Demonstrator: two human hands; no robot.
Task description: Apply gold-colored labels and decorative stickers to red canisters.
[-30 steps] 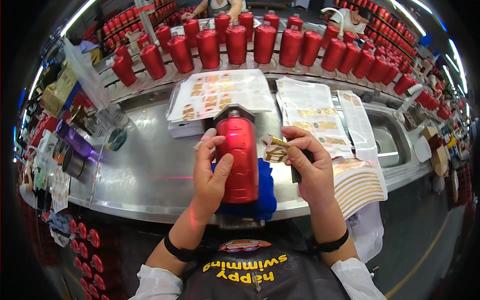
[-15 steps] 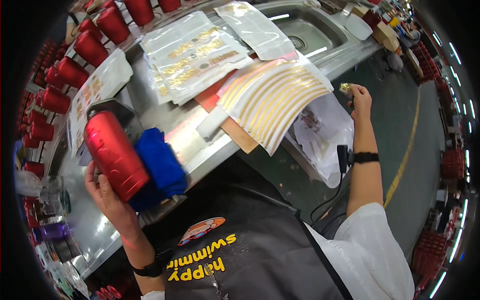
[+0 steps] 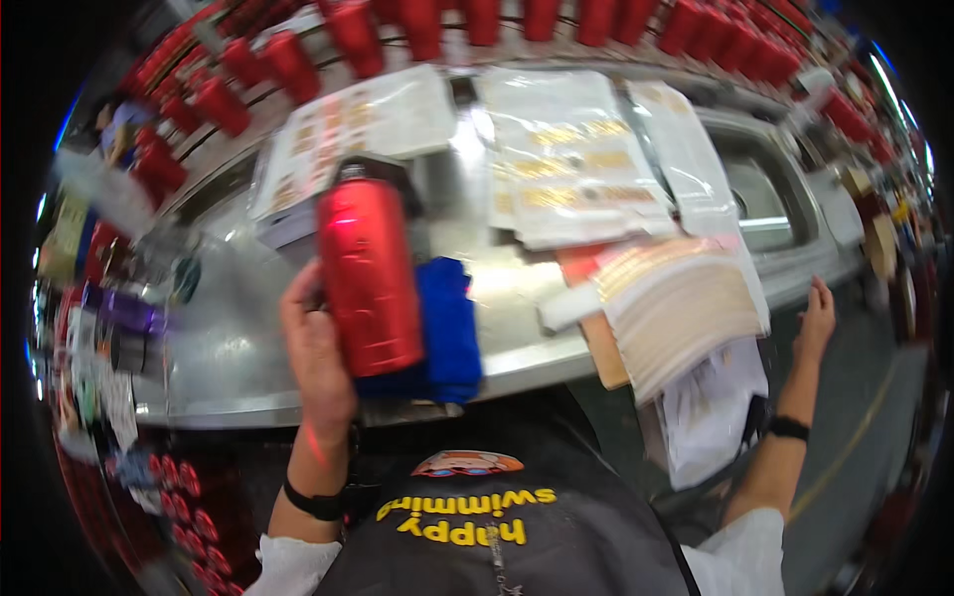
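Observation:
A glossy red metal bottle (image 3: 370, 283) with a dark neck lies tilted over folded blue cloth (image 3: 447, 328) and a dark support (image 3: 376, 169) at the table's near edge. Against its left side rests my left hand (image 3: 323, 358), fingers curled at the bottle's edge and partly hidden by it. Out to the right, past the table edge, my right hand (image 3: 817, 318) is raised with finger and thumb apart; it is blurred and nothing shows in it. Closest to it is a sheet with curved gold strips (image 3: 681, 308), hanging over the edge above white crumpled sheeting (image 3: 711, 407).
Sheets of gold transfers (image 3: 576, 159) lie on the steel table (image 3: 238, 328), with another printed sheet (image 3: 358, 124) at back left. A sink (image 3: 765, 199) is at the right. Rows of red bottles (image 3: 422, 30) line the back. A purple bottle (image 3: 124, 308) stands far left.
The view has swung left, so the table looks level now. My left hand stays at the red bottle. A small gold piece seen in my right hand before no longer shows there.

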